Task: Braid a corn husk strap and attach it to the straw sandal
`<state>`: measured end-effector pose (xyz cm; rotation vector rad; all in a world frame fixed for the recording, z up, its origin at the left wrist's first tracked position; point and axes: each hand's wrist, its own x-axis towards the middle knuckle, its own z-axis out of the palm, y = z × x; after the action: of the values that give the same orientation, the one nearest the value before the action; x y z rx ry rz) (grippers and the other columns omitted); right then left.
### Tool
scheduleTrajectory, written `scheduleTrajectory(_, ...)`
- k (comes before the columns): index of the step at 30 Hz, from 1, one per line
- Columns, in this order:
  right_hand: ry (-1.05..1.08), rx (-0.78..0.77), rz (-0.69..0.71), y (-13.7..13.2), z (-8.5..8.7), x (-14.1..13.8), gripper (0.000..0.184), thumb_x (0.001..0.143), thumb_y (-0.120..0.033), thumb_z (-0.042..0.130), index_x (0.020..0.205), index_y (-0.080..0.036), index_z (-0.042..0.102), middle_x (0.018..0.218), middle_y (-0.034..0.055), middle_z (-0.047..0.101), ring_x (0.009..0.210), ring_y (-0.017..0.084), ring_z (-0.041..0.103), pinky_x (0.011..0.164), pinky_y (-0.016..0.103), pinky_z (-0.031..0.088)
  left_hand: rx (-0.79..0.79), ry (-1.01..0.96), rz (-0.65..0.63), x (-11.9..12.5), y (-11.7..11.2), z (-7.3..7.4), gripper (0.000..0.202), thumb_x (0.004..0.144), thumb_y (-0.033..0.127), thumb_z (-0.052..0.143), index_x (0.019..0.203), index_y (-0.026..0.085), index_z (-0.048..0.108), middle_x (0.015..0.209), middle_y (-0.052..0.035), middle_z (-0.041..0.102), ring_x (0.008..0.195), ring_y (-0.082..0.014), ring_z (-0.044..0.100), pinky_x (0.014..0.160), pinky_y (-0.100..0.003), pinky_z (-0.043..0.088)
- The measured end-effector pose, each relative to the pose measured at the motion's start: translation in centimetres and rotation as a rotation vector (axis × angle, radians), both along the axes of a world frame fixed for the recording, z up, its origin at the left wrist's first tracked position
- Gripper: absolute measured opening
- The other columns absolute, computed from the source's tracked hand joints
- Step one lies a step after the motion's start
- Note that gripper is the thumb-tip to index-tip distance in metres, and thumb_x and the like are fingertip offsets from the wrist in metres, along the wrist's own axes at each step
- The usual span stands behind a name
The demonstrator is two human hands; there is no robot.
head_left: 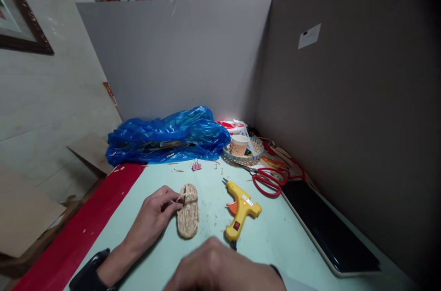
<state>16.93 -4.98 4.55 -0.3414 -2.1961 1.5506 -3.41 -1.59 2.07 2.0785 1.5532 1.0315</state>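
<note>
A small woven straw sandal (pixel 188 214) lies on the pale green table (pixel 275 236). My left hand (pixel 151 217) rests beside it on the left, fingertips pinching the strap near the sandal's far end. My right hand (pixel 220 268) is low at the bottom edge, blurred, back of the hand toward the camera; its fingers are hidden. A yellow glue gun (pixel 241 210) lies just right of the sandal, nozzle pointing away to the left.
Red-handled scissors (pixel 270 181), a paper cup (pixel 239 145) in a woven basket (pixel 250 157), a pink binder clip (pixel 196 166), a blue plastic bag (pixel 168 137) at the back. A black tablet (pixel 327 229) lies right. Grey partition walls enclose back and right; a red strip (pixel 89 222) edges the left.
</note>
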Motion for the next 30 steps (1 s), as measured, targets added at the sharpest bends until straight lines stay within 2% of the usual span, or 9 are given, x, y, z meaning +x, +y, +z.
scheduleTrajectory(4,0.160,-0.103,-0.630,1.9,0.9,0.9,0.018,0.093,-0.026,0.049,0.096,-0.019,0.066,0.082,0.0008,0.067,0.062,0.010,0.058,0.056,0.018,0.045,0.213,0.003,0.009,-0.1,-0.7,0.2,0.018,0.089,0.017,0.054,0.083,0.021,0.070,0.086,-0.0035,0.063,0.080,-0.0184,0.063,0.071,-0.028,0.047)
scheduleTrajectory(7,0.198,-0.033,-0.858,3.7,0.7,1.7,0.015,0.094,-0.030,0.051,0.100,-0.020,0.060,0.091,0.0027,0.067,0.075,0.013,0.060,0.057,0.020,0.045,0.384,-0.003,0.029,0.2,-1.6,0.4,0.017,0.090,0.012,0.055,0.089,0.022,0.069,0.090,-0.0024,0.061,0.083,-0.0157,0.061,0.074,-0.026,0.046)
scheduleTrajectory(11,0.095,-0.028,-0.767,3.9,0.0,1.8,0.022,0.094,-0.036,0.054,0.108,-0.021,0.059,0.104,0.0049,0.065,0.093,0.018,0.059,0.067,0.024,0.048,0.603,0.018,0.055,1.0,-3.0,1.1,0.028,0.087,0.002,0.056,0.099,0.024,0.068,0.095,0.0004,0.061,0.085,-0.0119,0.060,0.076,-0.022,0.045)
scheduleTrajectory(16,0.087,-0.082,-0.542,3.1,-0.5,1.0,0.022,0.097,-0.034,0.048,0.098,-0.020,0.064,0.083,0.0007,0.061,0.076,0.015,0.058,0.064,0.025,0.046,0.679,0.048,0.064,2.1,-4.1,1.4,0.036,0.085,-0.002,0.055,0.102,0.027,0.067,0.098,0.0020,0.060,0.087,-0.0106,0.059,0.079,-0.020,0.046)
scheduleTrajectory(20,0.092,-0.090,-0.604,3.3,-0.6,0.8,0.021,0.096,-0.032,0.049,0.090,-0.018,0.064,0.078,-0.0002,0.059,0.066,0.012,0.052,0.060,0.023,0.043,0.444,-0.218,0.112,2.1,-3.6,0.1,0.032,0.086,0.013,0.060,0.111,0.032,0.067,0.106,-0.0001,0.061,0.090,-0.0151,0.062,0.077,-0.023,0.052)
scheduleTrajectory(23,0.074,-0.059,-0.659,3.3,-0.5,0.7,0.021,0.096,-0.030,0.050,0.092,-0.017,0.065,0.078,0.0000,0.061,0.067,0.012,0.054,0.060,0.022,0.042,0.009,-0.533,0.170,1.5,-2.5,-1.0,0.040,0.082,0.037,0.067,0.121,0.030,0.062,0.109,-0.0033,0.068,0.099,-0.0227,0.065,0.080,-0.027,0.057)
scheduleTrajectory(24,0.041,-0.004,-0.680,3.2,-0.5,0.6,0.020,0.096,-0.028,0.050,0.093,-0.017,0.066,0.080,0.0004,0.064,0.070,0.012,0.056,0.063,0.023,0.043,-0.150,-0.605,0.122,1.2,-2.1,-1.3,0.044,0.076,0.043,0.071,0.117,0.027,0.065,0.107,-0.0045,0.072,0.100,-0.0263,0.067,0.081,-0.030,0.058)
scheduleTrajectory(27,-0.097,0.220,-0.716,3.4,-0.1,0.7,0.020,0.097,-0.026,0.049,0.096,-0.017,0.067,0.084,0.0017,0.069,0.076,0.014,0.060,0.071,0.025,0.043,-0.444,-0.740,0.021,1.1,-0.7,-1.4,0.047,0.058,0.042,0.086,0.099,0.024,0.072,0.100,-0.0049,0.077,0.099,-0.0329,0.069,0.079,-0.033,0.059)
scheduleTrajectory(30,-0.153,0.336,-0.800,4.5,1.0,1.8,0.023,0.099,-0.026,0.045,0.094,-0.018,0.066,0.079,-0.0001,0.069,0.071,0.012,0.063,0.067,0.022,0.044,-0.625,-0.904,-0.027,2.1,0.3,-0.4,0.055,0.061,0.034,0.085,0.111,0.023,0.066,0.102,-0.0048,0.078,0.099,-0.0318,0.070,0.077,-0.034,0.059)
